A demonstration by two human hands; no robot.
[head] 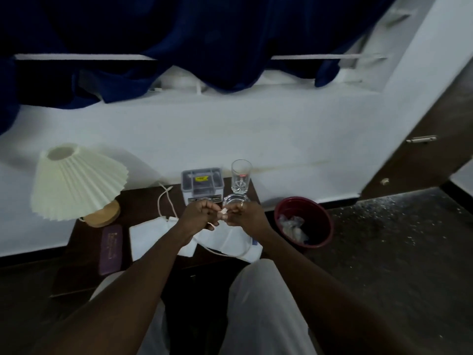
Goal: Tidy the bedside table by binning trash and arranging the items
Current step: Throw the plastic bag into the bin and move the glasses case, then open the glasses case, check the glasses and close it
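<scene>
My left hand (198, 213) and my right hand (244, 213) meet above the dark bedside table (84, 257), both pinching the end of a white cable (224, 213). The cable (225, 253) loops down over white cloths (151, 235) lying on the table. Behind the hands stand a clear plastic box (202, 183), a tall drinking glass (241, 179) and a low glass dish (231, 199), partly hidden by my fingers. A cream pleated lamp (76, 183) stands at the left, with a purple case (110, 249) in front of it. A red bin (303, 222) holding crumpled trash sits on the floor to the right.
A white wall runs behind the table, with dark blue curtains above. A second white cord (165, 201) trails from the lamp side. A brown door (422, 155) stands open at the right over a dark speckled floor. My light trousers fill the foreground.
</scene>
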